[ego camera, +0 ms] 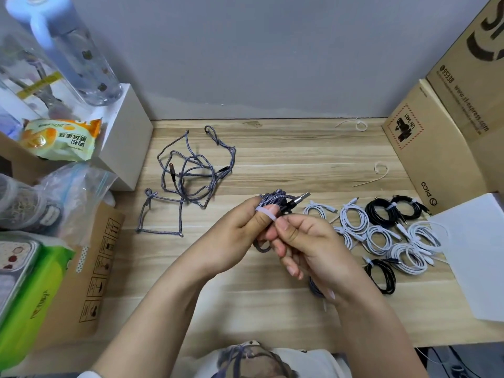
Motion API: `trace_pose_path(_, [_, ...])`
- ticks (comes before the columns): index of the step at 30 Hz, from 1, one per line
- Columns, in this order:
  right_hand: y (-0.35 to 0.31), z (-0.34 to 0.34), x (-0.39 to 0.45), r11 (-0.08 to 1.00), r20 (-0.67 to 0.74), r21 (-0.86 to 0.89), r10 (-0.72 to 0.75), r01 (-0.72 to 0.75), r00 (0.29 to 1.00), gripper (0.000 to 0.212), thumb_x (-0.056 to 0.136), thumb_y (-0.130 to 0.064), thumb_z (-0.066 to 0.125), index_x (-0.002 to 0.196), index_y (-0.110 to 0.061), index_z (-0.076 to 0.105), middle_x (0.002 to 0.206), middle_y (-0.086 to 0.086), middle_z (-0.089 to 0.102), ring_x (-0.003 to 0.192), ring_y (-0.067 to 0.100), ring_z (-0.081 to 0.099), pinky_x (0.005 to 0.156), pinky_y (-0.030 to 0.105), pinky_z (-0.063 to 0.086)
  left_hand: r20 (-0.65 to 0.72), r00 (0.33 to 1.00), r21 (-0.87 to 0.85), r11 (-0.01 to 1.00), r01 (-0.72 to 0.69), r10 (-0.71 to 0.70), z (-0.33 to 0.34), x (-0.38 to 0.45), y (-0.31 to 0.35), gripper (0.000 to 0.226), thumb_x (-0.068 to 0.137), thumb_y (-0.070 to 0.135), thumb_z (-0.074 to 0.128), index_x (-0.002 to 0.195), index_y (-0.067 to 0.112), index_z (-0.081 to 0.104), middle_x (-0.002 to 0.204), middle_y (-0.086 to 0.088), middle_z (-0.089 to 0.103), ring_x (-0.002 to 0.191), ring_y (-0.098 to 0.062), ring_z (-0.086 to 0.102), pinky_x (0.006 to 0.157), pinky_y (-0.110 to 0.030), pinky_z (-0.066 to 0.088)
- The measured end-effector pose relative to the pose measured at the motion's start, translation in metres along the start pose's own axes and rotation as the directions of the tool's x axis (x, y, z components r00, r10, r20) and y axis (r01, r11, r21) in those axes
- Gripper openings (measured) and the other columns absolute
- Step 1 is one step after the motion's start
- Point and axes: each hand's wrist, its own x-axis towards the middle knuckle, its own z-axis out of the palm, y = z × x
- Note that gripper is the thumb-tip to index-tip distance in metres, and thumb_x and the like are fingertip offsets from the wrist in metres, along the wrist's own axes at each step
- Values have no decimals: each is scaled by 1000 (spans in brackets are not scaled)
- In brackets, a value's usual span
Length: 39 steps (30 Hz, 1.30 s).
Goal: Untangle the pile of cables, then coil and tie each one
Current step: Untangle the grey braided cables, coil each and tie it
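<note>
My left hand grips a coiled grey braided cable whose USB plug sticks out to the right. A white tie wraps over the coil by my left thumb. My right hand pinches the end of that tie, just right of the left hand. Further grey braided cable lies loose and tangled on the wooden table, up and to the left. Several coiled, tied white cables and black cables lie in a group at the right.
Two spare white ties lie at the back right. Cardboard boxes stand on the right, white paper at the right edge. A white box, snack bag, bottle, plastic bags and green pack crowd the left.
</note>
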Motion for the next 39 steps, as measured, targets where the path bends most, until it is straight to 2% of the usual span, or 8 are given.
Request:
trace_pose_path(8, [9, 5, 7, 994, -211, -1, 105, -108, 972, 49, 77, -53, 38, 57, -10, 48, 42, -2, 32, 31, 2, 20, 33, 10, 14, -111, 992, 87, 995, -55, 65, 9, -1, -19, 35, 89, 40, 43, 77, 6, 43, 63, 0, 48, 55, -12, 37, 52, -21, 31])
trace_pose_path(13, [7, 9, 8, 991, -252, 93, 118, -98, 960, 44, 79, -47, 45, 53, -11, 41, 40, -3, 30, 30, 2, 20, 34, 10, 12, -113, 993, -44, 999, 7, -12, 10, -7, -15, 36, 95, 32, 45, 82, -1, 39, 54, 11, 41, 51, -6, 35, 51, -16, 31])
trace_pose_path(17, [6, 12, 8, 995, -261, 60, 89, -76, 961, 48, 86, -42, 45, 51, -10, 41, 32, -6, 37, 28, 1, 20, 33, 12, 12, -81, 978, -176, 969, 174, -190, 5, 0, -17, 22, 96, 12, 41, 74, 13, 44, 48, 8, 43, 49, -9, 37, 49, -18, 31])
trace_pose_path(21, [6, 16, 8, 999, -256, 35, 16, -8, 967, 63, 93, -32, 42, 34, -13, 52, 31, -5, 43, 26, -1, 30, 31, 10, 19, 10, 994, -170, 979, 111, -111, 3, 0, -23, 25, 80, 39, 52, 83, 15, 46, 58, 3, 45, 51, -8, 41, 49, -16, 30])
trace_pose_path(24, [5, 17, 7, 999, -241, 44, 1, 10, 970, 71, 98, -23, 36, 30, -17, 54, 29, -8, 38, 23, 0, 34, 30, 7, 23, 4, 1000, -219, 975, 24, -24, 4, -2, -22, 27, 85, 34, 60, 91, 11, 48, 61, 10, 47, 52, -2, 40, 48, -11, 32])
trace_pose_path(31, [20, 11, 8, 954, -132, -282, -140, 98, 981, 70, 73, -78, 30, 59, -14, 55, 40, -13, 39, 38, 0, 35, 42, 8, 27, -40, 999, -233, 973, 11, -21, -4, 3, -26, 20, 84, 22, 59, 77, 10, 44, 56, 0, 42, 46, -6, 31, 44, -15, 24])
trace_pose_path(36, [11, 13, 0, 891, -47, -392, -267, 228, 963, 32, 91, -33, 46, 66, -21, 62, 39, -20, 47, 44, -4, 48, 49, 7, 32, -123, 988, -295, 954, 52, -92, -3, 5, -30, 17, 90, 14, 56, 80, 14, 43, 52, 8, 36, 43, -5, 30, 47, -20, 24])
trace_pose_path(39, [11, 11, -1, 874, -64, -416, -305, 252, 950, 42, 96, -18, 52, 55, -27, 58, 39, -20, 45, 44, -4, 45, 49, 8, 30, -157, 982, -321, 946, 47, -103, 1, 7, -30, 16, 93, 11, 49, 78, 12, 42, 51, 9, 36, 43, -5, 29, 46, -19, 25])
